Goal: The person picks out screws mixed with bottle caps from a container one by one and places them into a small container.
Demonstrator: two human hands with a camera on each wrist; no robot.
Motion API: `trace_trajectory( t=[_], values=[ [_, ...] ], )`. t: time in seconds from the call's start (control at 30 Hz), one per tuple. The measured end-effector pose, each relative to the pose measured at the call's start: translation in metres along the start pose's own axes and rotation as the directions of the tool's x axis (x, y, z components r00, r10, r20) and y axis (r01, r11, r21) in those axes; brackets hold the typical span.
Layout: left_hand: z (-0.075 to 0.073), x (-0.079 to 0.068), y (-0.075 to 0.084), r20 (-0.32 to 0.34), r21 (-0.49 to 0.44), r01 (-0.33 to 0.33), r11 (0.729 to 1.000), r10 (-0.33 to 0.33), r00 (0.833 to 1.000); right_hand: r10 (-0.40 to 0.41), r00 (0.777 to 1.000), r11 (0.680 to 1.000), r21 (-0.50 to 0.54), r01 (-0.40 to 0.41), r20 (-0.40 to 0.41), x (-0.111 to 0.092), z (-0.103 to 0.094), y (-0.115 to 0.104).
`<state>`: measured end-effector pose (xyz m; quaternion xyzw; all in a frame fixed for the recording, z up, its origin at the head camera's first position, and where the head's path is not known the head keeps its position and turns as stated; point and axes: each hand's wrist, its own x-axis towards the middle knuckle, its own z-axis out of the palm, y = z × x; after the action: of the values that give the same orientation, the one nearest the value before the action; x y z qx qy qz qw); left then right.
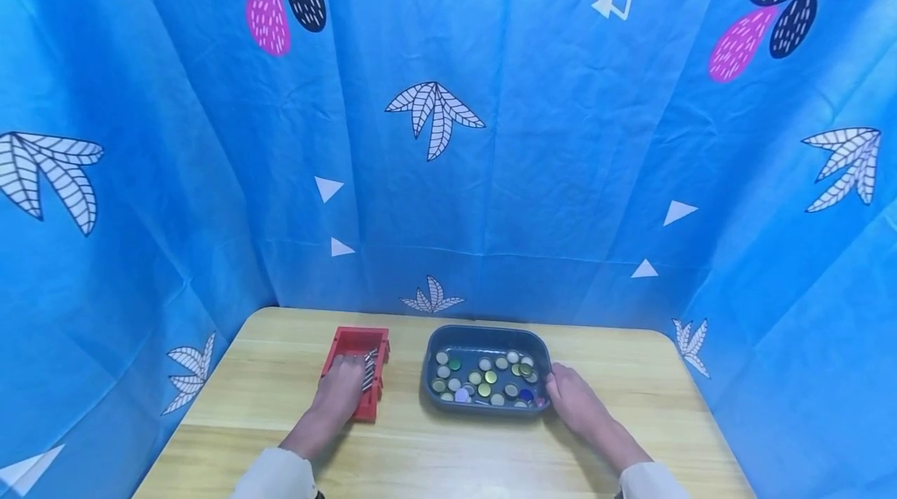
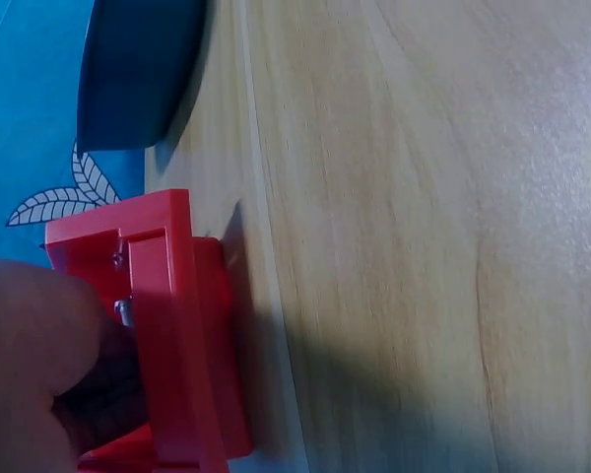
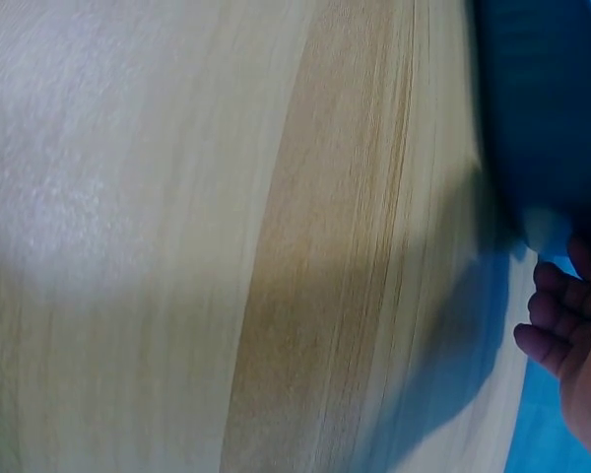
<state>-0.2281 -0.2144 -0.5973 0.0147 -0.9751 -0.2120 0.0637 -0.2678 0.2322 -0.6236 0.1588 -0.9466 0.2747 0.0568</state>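
In the head view my left hand [image 1: 341, 386] reaches into a red plastic bin [image 1: 364, 411] that holds several shiny metal pieces resembling screws or bolts [image 1: 368, 370]. The left wrist view shows the thumb side of that hand inside the bin wall [image 2: 182, 325]; its fingertips are mostly hidden. My right hand [image 1: 575, 398] grips the right end of a dark blue-grey basin [image 1: 487, 410], fingers curled at its outer wall. Inside the basin lie several loose bottle caps [image 1: 490, 377], mostly pale or gold, with a green one and blue ones.
Both containers stand on a light wooden table [image 1: 448, 452], the red bin left of the basin. Blue patterned curtains [image 1: 448, 195] hang behind the table and on both sides, close to its edges.
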Motion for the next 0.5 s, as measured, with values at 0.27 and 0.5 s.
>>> trace_trajectory(
  t=[0.27, 0.5],
  values=[
    [-0.005, -0.004, 0.001, -0.108, 0.433, -0.219, 0.874, 0.291, 0.95, 0.007, 1.0, 1.0, 0.009, -0.007, 0.012, 0.002, -0.001, 0.0],
    [-0.016, -0.003, 0.007, -0.23, 0.345, -0.266, 0.9, 0.355, 0.906, 0.048, 0.998, 0.998, 0.026, -0.049, 0.028, 0.003, -0.005, 0.005]
  ],
)
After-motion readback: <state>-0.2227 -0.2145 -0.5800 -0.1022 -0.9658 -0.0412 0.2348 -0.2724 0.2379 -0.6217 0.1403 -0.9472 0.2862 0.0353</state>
